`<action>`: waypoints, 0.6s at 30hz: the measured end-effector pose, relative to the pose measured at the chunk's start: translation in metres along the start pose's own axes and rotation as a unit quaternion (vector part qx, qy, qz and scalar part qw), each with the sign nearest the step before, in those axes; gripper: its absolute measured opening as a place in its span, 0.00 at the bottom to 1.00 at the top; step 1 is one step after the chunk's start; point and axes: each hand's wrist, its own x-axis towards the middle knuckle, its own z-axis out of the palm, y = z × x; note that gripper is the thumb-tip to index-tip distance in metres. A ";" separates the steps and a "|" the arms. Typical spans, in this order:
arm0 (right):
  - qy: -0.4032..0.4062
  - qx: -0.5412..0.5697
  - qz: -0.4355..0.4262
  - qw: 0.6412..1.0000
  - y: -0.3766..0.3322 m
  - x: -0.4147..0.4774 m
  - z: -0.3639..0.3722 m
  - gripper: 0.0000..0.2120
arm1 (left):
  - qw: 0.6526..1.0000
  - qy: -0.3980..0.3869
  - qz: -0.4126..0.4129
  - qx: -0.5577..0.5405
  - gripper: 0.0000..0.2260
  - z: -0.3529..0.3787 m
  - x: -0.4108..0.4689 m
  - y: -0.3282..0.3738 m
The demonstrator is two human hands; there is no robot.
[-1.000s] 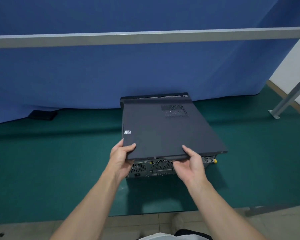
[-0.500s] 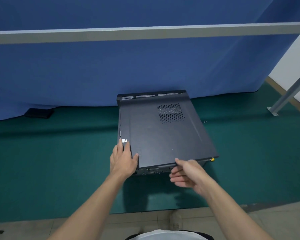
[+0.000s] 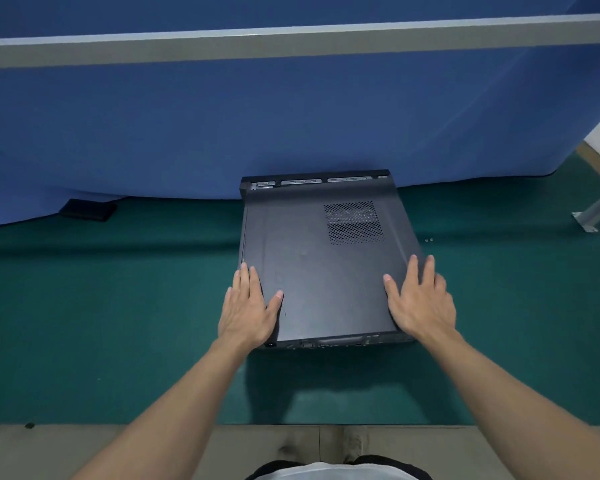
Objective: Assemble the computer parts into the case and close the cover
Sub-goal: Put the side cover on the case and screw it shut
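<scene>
A dark grey computer case [image 3: 312,181] lies flat on the green mat, its rear panel facing me. The grey cover [image 3: 323,271], with a perforated vent patch near its far right, lies flat on top of the case. My left hand [image 3: 248,306] rests flat on the cover's near left corner, fingers straight along the left edge. My right hand [image 3: 418,299] lies flat on the near right corner, fingers spread and pointing away from me. A narrow strip of the case's far end shows beyond the cover.
The green mat [image 3: 118,323] covers the floor out to a blue curtain [image 3: 291,116] behind the case. A small black object [image 3: 87,210] lies at the curtain's foot on the left. Tiny screws [image 3: 429,240] sit right of the case. A metal frame leg [image 3: 593,213] stands far right.
The cover came down from a tilted, gripped position to lie flat on the case. Both hands let go of its near edge and now rest flat on top.
</scene>
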 end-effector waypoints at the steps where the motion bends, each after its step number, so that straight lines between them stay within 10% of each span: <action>1: 0.000 -0.003 0.000 1.000 -0.003 -0.001 0.004 0.35 | 1.000 0.006 -0.002 -0.001 0.34 0.000 0.001 -0.002; 18: 0.004 -0.064 0.007 0.998 0.002 -0.021 0.017 0.38 | 0.997 0.042 0.005 0.071 0.32 0.008 -0.027 0.004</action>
